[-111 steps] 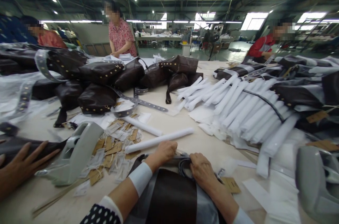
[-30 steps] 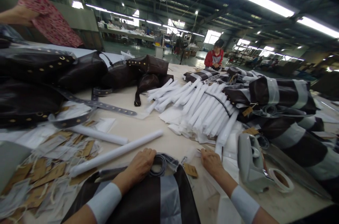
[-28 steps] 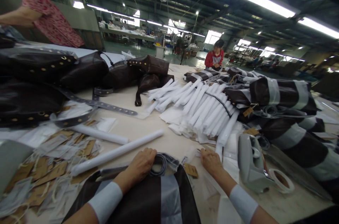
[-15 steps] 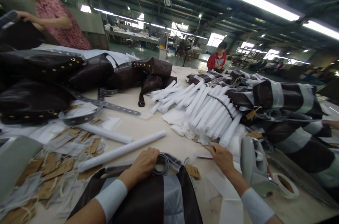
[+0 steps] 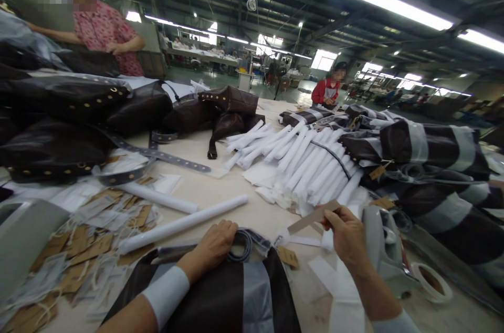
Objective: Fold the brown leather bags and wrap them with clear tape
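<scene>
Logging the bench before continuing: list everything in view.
Near bag: one, brown with grey bands, front
Coiled strap: one, grey, on near bag
Studded bags: several, brown, left
Banded bags: several, brown, right
Heaped rolls: many, white, centre
Loose rolls: two, white, left
Hang tags: many, tan, left
Tape dispensers: two, grey, left and right
Tape roll: one, white, right
Table: one, cream, front
Co-workers: two clear, pink and red tops, back
Strip: one, taupe, in right hand
Left hand: one, bare, on near bag
Right hand: one, bare, front right
</scene>
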`<state>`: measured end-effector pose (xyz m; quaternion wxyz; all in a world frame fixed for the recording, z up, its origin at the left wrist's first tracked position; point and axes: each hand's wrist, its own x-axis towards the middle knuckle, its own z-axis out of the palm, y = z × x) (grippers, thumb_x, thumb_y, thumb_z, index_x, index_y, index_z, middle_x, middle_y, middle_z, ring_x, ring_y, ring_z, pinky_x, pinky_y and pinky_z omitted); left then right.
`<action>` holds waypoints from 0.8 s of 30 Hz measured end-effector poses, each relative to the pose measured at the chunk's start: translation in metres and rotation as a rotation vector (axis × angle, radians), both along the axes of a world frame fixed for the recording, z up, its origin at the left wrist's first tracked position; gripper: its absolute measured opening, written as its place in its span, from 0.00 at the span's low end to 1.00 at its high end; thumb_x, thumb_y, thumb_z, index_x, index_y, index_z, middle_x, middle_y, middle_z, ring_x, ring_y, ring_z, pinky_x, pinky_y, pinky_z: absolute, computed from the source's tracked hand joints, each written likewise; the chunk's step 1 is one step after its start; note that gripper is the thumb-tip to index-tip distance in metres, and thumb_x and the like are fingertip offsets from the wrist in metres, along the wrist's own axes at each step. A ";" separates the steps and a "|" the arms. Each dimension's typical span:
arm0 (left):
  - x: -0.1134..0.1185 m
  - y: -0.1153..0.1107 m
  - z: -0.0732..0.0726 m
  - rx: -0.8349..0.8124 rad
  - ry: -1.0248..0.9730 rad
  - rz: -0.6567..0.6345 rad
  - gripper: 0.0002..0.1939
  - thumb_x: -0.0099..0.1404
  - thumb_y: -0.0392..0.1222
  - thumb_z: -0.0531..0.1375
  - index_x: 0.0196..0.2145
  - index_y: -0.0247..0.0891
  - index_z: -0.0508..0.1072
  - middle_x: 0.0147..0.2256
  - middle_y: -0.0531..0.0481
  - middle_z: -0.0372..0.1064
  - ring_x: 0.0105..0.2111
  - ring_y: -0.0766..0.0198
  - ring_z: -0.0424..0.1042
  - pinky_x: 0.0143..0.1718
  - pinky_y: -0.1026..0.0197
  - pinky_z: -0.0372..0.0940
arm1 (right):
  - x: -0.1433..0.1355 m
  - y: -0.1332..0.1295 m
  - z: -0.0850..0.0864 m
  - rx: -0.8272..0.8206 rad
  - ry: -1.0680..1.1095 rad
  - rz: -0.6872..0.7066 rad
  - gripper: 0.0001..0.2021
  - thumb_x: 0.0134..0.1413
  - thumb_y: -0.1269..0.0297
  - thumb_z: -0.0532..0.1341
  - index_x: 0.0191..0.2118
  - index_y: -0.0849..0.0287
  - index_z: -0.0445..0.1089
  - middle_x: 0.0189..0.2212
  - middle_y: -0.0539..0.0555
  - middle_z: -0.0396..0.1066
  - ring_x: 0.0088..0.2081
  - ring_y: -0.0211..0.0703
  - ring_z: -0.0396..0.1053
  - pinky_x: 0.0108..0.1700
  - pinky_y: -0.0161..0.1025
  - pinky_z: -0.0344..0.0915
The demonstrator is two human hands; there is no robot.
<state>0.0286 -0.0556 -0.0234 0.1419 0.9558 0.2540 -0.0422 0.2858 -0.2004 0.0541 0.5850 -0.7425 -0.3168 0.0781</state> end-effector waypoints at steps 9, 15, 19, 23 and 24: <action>-0.001 -0.002 0.008 0.000 0.008 -0.001 0.09 0.66 0.31 0.47 0.41 0.34 0.64 0.40 0.43 0.66 0.42 0.55 0.65 0.41 0.57 0.61 | -0.093 0.023 -0.031 0.012 0.064 0.360 0.08 0.45 0.64 0.59 0.33 0.59 0.67 0.26 0.51 0.71 0.21 0.35 0.64 0.22 0.33 0.63; 0.001 0.000 0.005 0.017 0.015 -0.020 0.10 0.65 0.30 0.47 0.42 0.31 0.64 0.39 0.39 0.67 0.41 0.54 0.65 0.39 0.57 0.62 | -0.109 0.024 -0.051 -0.090 -0.298 0.404 0.09 0.46 0.68 0.55 0.37 0.56 0.63 0.32 0.52 0.73 0.29 0.38 0.70 0.31 0.33 0.67; 0.003 -0.002 0.008 0.023 0.021 -0.043 0.09 0.64 0.29 0.48 0.41 0.29 0.65 0.39 0.37 0.67 0.40 0.52 0.66 0.39 0.57 0.62 | -0.116 0.014 -0.047 -0.150 -0.205 0.545 0.09 0.50 0.65 0.57 0.40 0.55 0.64 0.33 0.51 0.73 0.31 0.39 0.72 0.31 0.33 0.68; 0.002 -0.005 0.015 0.043 0.014 -0.052 0.10 0.66 0.29 0.46 0.41 0.28 0.65 0.38 0.36 0.67 0.41 0.52 0.66 0.41 0.55 0.62 | -0.122 0.007 -0.040 -0.102 -0.405 0.674 0.05 0.55 0.66 0.57 0.37 0.55 0.68 0.32 0.52 0.74 0.33 0.40 0.73 0.35 0.33 0.69; 0.002 -0.006 0.017 0.049 0.012 -0.053 0.10 0.66 0.29 0.46 0.41 0.28 0.65 0.38 0.36 0.67 0.41 0.51 0.66 0.41 0.55 0.62 | -0.124 0.005 -0.039 -0.072 -0.496 0.713 0.05 0.56 0.68 0.57 0.37 0.55 0.68 0.32 0.52 0.74 0.34 0.40 0.73 0.36 0.33 0.69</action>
